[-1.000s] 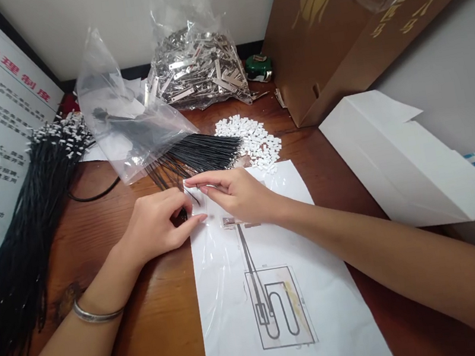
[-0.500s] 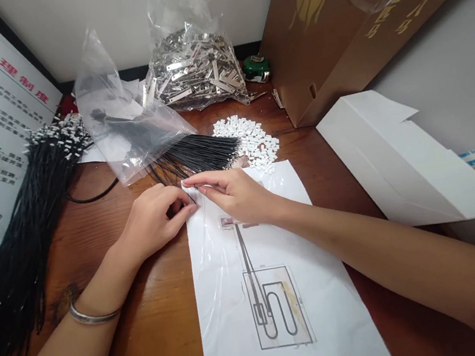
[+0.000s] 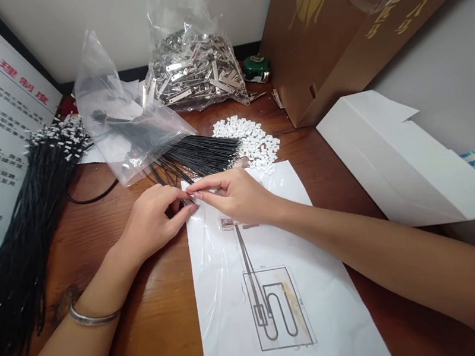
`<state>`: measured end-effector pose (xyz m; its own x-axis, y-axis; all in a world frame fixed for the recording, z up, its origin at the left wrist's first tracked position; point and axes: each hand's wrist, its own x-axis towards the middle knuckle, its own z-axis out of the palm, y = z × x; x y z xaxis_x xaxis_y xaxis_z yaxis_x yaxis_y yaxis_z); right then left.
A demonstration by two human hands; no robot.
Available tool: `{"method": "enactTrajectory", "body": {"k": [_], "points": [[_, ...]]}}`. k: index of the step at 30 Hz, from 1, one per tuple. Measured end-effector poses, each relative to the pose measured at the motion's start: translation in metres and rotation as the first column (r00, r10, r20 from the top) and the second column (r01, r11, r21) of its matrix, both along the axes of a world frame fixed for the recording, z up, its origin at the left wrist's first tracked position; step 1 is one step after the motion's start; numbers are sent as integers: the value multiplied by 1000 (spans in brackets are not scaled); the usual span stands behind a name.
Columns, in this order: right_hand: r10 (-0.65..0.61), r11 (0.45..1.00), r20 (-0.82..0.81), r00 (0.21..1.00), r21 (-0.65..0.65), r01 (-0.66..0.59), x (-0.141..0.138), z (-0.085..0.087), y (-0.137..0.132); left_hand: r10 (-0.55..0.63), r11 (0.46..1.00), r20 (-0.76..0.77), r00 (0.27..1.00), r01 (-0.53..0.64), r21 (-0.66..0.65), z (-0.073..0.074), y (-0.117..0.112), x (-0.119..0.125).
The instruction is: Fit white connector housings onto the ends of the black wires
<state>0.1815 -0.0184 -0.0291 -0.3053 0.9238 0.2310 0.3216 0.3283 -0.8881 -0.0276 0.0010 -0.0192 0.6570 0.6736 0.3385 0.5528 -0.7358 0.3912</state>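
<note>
Left hand [image 3: 156, 216] is apparently pinching a wire [image 3: 193, 202] between the hands; right hand [image 3: 238, 195] is meeting it at the fingertips, its grip's contents hidden. Bundle [image 3: 204, 152] is lying just beyond, ends pointing rightward, nearer right hand.

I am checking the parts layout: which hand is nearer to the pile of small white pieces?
Right. The right hand is just on the near side of the pile of small white pieces; the left hand is farther off, to its lower left.
</note>
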Motion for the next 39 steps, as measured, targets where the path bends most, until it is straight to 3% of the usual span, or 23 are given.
{"method": "enactTrajectory", "body": {"k": [10, 14, 19, 22, 28, 33, 39], "points": [[-43, 994, -117, 992, -102, 31, 0, 6, -1, 35, 999, 1, 999, -35, -28, 1, -1, 1], [-8, 995, -112, 994, -98, -3, 1, 6, -1, 76, 996, 6, 997, -75, -50, 1, -1, 1], [-2, 995, -92, 996, -104, -8, 1, 5, -1, 116, 990, 25, 993, -117, 80, -2, 0, -1], [-33, 996, -122, 992, -83, 23, 0, 5, 0, 135, 981, -17, 991, -131, 143, -3, 0, -1], [-18, 996, -115, 993, -83, 9, 1, 4, 1, 102, 995, -175, 979, -98, 32, 1, -3, 0], [-59, 995, -200, 978, -87, 42, 1, 1, 3, 163, 987, -235, 958, -156, 48, -1, -2, -2], [-12, 997, -109, 994, -73, 4, 0, 4, 0, 139, 990, -312, 940, -140, 18, 1, -2, 0]]}}
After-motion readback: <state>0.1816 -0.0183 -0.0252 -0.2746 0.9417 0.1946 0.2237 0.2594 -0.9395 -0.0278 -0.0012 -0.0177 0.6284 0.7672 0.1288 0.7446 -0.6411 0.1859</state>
